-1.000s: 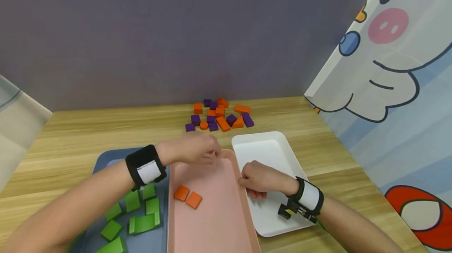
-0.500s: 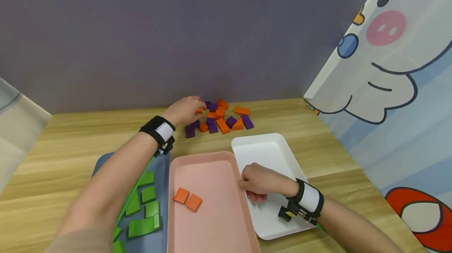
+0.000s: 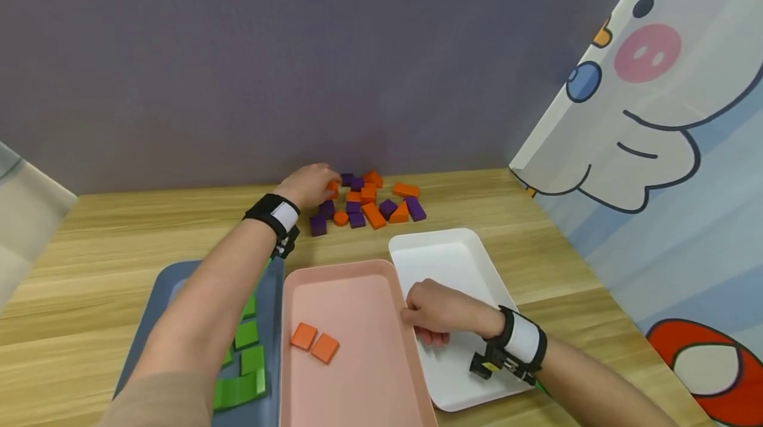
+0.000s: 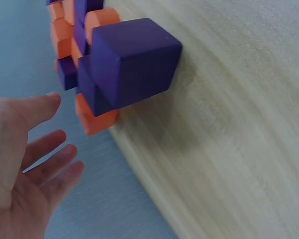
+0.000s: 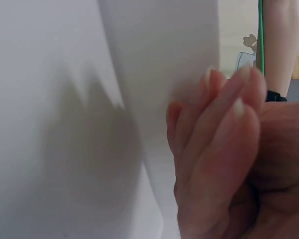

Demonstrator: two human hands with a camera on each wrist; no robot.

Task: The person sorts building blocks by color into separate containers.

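Person's left arm (image 3: 205, 314) extended forward, left hand (image 3: 305, 187) with thumb (image 4: 37, 110) apart from slightly bent fingers (image 4: 55, 162), right arm (image 3: 587, 377) less far extended and slanting inward, right hand (image 3: 438, 311) with fingers (image 5: 209, 149) curled in

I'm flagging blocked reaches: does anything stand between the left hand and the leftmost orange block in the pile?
Nothing visible does: the left wrist view shows only open space between the left hand and the leftmost orange block. Two purple cubes stand nearer the person, off that line.
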